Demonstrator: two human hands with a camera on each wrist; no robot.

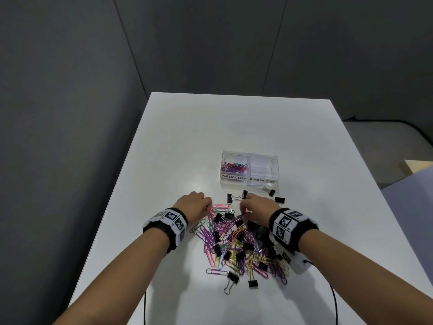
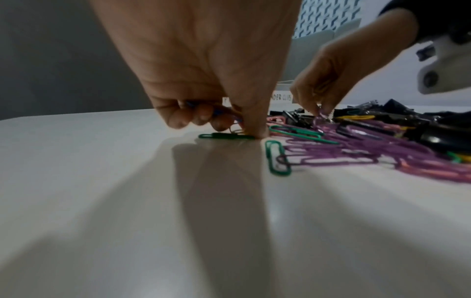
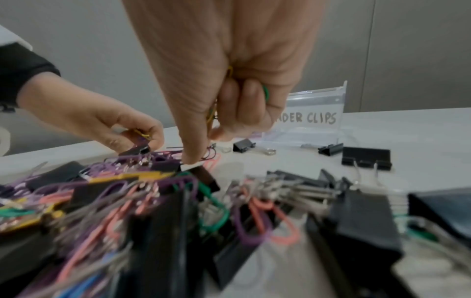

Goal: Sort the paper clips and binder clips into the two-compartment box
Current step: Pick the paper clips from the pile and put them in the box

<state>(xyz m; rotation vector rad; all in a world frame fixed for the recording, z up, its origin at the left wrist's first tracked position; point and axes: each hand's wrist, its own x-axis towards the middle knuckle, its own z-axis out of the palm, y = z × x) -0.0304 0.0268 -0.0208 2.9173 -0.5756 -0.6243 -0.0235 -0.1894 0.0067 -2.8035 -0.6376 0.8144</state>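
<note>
A mixed pile (image 1: 239,240) of coloured paper clips and black binder clips lies mid-table. Behind it stands the clear two-compartment box (image 1: 248,180). Its left half, labelled PAPER CLIPS, holds several coloured paper clips (image 1: 235,167). The right half, labelled BINDER CLIPS (image 3: 316,118), looks empty. My left hand (image 1: 208,207) is at the pile's far left edge. Its curled fingers hold paper clips and its thumb presses a green paper clip (image 2: 226,136) on the table. My right hand (image 1: 243,208) keeps yellow and green paper clips in its curled fingers and pinches a purple clip (image 3: 209,154).
Loose binder clips (image 1: 269,191) lie between the pile and the box. Another green paper clip (image 2: 276,159) lies beside my left thumb. The white table (image 1: 187,141) has bare surface to the left and behind the box. Black cables (image 1: 334,301) hang at the near edge.
</note>
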